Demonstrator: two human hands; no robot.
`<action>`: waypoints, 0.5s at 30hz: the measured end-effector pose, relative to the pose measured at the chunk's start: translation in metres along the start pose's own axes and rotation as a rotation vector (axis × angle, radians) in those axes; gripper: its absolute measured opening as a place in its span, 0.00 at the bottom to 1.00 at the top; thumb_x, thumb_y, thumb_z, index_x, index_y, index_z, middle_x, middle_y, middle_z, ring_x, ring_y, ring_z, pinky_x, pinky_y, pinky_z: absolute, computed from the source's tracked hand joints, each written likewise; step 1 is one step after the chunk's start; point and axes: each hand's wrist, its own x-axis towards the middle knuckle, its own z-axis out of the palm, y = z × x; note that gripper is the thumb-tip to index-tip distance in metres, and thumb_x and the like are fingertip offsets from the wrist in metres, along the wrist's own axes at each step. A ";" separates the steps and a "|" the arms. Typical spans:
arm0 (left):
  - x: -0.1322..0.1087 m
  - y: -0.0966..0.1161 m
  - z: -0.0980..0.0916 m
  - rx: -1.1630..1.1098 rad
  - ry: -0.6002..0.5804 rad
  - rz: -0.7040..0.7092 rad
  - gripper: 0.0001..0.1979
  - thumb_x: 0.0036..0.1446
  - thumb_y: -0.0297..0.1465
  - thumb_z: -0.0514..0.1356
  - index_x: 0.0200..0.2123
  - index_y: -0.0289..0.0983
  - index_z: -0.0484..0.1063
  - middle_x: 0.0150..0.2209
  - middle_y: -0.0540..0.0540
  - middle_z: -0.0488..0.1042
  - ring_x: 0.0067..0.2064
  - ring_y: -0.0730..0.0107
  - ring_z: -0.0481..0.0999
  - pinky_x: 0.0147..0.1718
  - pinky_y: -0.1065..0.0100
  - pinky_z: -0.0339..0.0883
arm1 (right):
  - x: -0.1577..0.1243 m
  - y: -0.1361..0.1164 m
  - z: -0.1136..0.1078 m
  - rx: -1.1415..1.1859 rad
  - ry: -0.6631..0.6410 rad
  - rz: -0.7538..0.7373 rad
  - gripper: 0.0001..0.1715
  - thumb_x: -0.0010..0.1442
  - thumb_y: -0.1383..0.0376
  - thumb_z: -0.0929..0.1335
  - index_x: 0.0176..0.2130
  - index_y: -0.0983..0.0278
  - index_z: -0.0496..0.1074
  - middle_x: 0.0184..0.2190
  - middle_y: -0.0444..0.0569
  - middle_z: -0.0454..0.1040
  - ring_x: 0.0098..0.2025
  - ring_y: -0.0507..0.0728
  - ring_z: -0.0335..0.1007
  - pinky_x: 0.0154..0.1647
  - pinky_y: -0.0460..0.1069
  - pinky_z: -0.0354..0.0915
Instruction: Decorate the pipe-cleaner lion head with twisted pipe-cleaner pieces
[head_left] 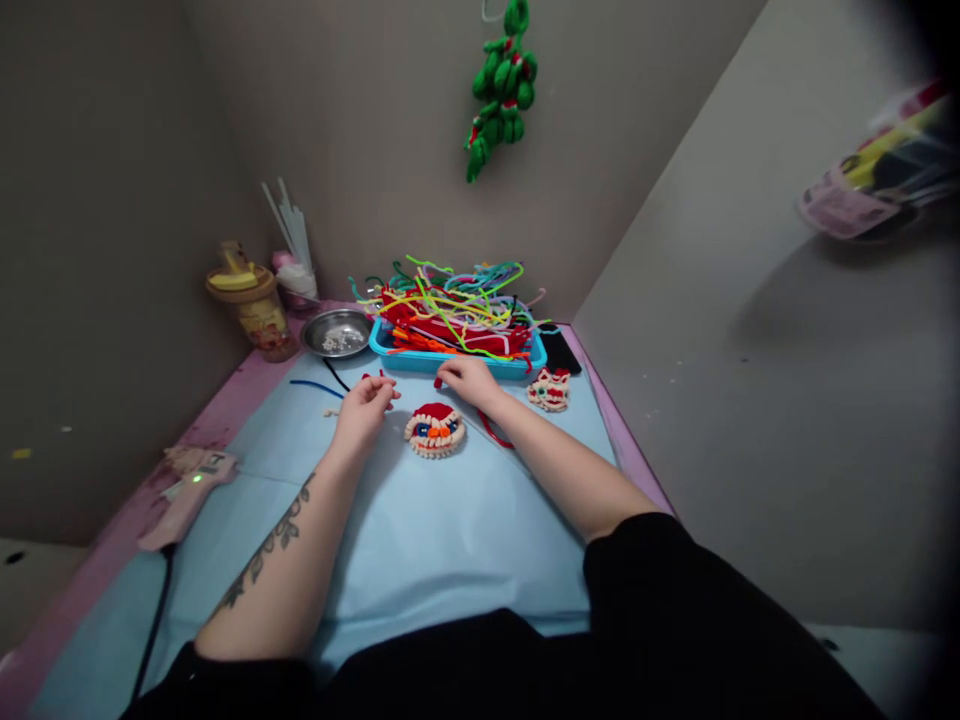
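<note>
My left hand is closed in a pinch on a short red pipe cleaner just above the light blue mat. My right hand rests in front of the blue tray, fingers curled on the other red end. Between and just below both hands lies a round red, white and orange pipe-cleaner face. A loose red pipe cleaner curves under my right wrist. The tray is heaped with colourful pipe cleaners.
A second small pipe-cleaner face lies right of the tray, by a black object. A metal dish, a yellow-lidded jar and a cup of white sticks stand back left. A glue gun lies at left. A green figure hangs on the wall.
</note>
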 end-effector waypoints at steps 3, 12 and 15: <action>-0.002 0.002 -0.001 0.003 -0.011 0.002 0.20 0.42 0.45 0.64 0.33 0.35 0.71 0.28 0.47 0.75 0.25 0.74 0.67 0.22 0.74 0.55 | 0.001 0.006 0.017 -0.047 -0.011 0.025 0.11 0.59 0.71 0.64 0.37 0.66 0.76 0.34 0.50 0.78 0.37 0.55 0.71 0.39 0.46 0.61; -0.007 0.009 -0.001 0.010 -0.055 0.038 0.18 0.46 0.44 0.64 0.34 0.36 0.72 0.28 0.46 0.75 0.26 0.72 0.68 0.23 0.73 0.57 | 0.009 0.005 0.022 -0.138 -0.218 -0.076 0.11 0.59 0.70 0.67 0.43 0.65 0.75 0.41 0.51 0.77 0.44 0.54 0.71 0.45 0.45 0.61; -0.008 0.010 -0.004 0.001 -0.051 0.044 0.17 0.48 0.43 0.63 0.35 0.36 0.72 0.29 0.47 0.75 0.26 0.73 0.68 0.23 0.73 0.57 | 0.011 0.008 0.016 -0.173 -0.255 -0.080 0.10 0.60 0.68 0.67 0.42 0.65 0.75 0.40 0.51 0.77 0.43 0.55 0.71 0.44 0.45 0.60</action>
